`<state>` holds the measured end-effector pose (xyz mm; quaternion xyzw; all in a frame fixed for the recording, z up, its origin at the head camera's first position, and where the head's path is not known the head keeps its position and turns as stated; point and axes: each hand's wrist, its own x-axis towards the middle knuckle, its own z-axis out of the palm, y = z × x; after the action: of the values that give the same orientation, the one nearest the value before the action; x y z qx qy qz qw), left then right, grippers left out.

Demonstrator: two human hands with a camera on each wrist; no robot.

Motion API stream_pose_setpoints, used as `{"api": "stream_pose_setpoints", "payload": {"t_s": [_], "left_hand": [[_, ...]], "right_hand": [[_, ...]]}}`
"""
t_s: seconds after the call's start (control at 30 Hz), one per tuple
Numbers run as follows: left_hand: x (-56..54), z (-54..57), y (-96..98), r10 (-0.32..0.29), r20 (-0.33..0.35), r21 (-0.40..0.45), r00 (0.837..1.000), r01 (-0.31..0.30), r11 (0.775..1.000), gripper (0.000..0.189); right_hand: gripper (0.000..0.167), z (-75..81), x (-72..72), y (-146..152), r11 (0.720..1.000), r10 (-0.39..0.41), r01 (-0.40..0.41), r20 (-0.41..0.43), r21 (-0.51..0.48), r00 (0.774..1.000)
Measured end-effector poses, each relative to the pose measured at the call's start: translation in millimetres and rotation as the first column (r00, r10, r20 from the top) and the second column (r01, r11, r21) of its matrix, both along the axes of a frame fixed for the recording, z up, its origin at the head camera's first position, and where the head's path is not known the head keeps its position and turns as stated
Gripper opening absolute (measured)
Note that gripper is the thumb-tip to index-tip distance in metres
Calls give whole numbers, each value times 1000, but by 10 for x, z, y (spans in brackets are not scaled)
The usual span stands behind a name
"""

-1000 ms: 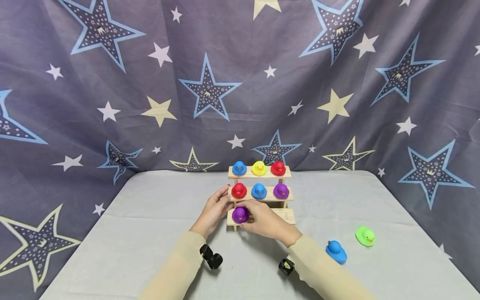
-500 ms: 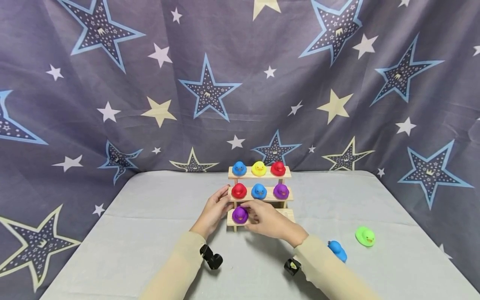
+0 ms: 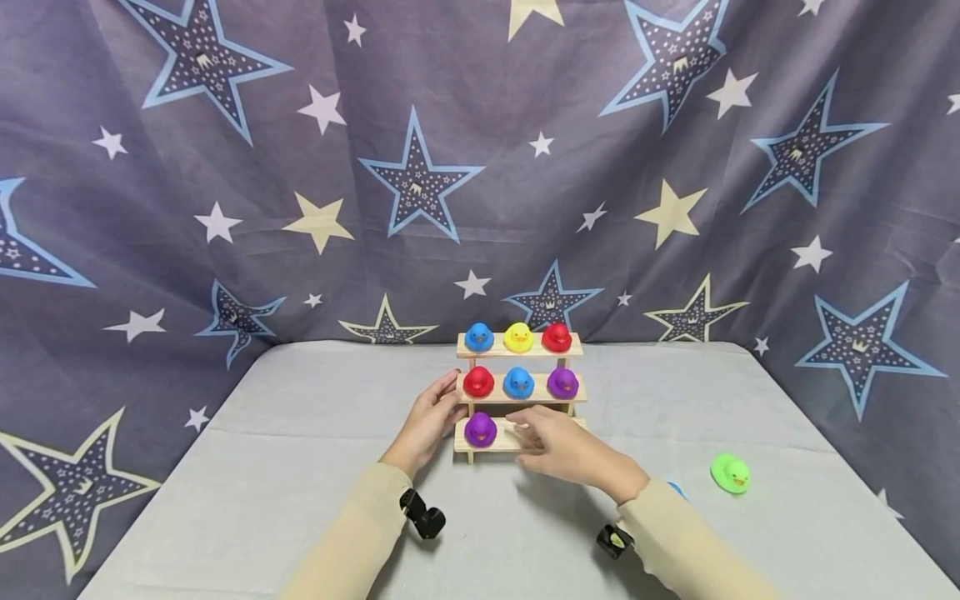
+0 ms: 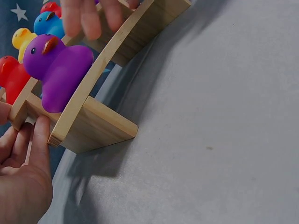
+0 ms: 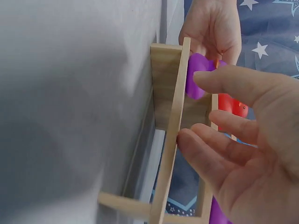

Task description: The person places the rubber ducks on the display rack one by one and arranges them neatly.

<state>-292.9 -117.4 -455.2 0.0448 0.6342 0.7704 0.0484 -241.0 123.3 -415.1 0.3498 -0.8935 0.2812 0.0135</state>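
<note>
A three-tier wooden display stand [image 3: 502, 447] stands at mid-table, with rubber ducks on its tiers. My left hand [image 3: 426, 423] holds the stand's left end; in the left wrist view its thumb and fingers are at the middle tier's end. On the left of the bottom tier sits a purple duck [image 3: 480, 430]. Just right of that duck my right hand [image 3: 573, 452] hovers by the bottom tier, fingers spread, holding nothing. The middle tier bears a red duck [image 3: 477, 382], a blue duck [image 3: 518, 383] and another purple duck [image 3: 563, 384].
On the top tier are a blue duck [image 3: 478, 337], a yellow duck [image 3: 518, 337] and a red duck [image 3: 557, 337]. A green duck [image 3: 731, 473] lies on the table at right. Another blue duck [image 3: 678, 490] is mostly hidden behind my right sleeve. A starry curtain [image 3: 420, 275] hangs behind.
My right hand has let go of the purple duck on the bottom tier and drawn away to the right. The right sleeve now covers most of the blue duck on the table. The left hand stays put.
</note>
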Motion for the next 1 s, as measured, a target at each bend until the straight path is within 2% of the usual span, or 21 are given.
{"api": "stream_pose_setpoints", "payload": {"t_s": [0.33, 0.63, 0.87, 1.0], "left_hand": [[0, -5, 0, -2, 10, 7, 1000, 1, 1000, 54], [24, 35, 7, 2, 16, 15, 1000, -2, 1000, 55], [29, 45, 5, -2, 22, 8, 1000, 2, 1000, 55], [23, 34, 5, 1, 24, 11, 1000, -1, 1000, 55]], "right_hand": [[47, 102, 96, 274, 1000, 17, -17, 8, 8, 1000], [45, 162, 144, 616, 1000, -6, 6, -38, 20, 999], [40, 179, 207, 903, 998, -60, 61, -65, 25, 996], [39, 168, 251, 1033, 995, -90, 93, -48, 43, 995]]}}
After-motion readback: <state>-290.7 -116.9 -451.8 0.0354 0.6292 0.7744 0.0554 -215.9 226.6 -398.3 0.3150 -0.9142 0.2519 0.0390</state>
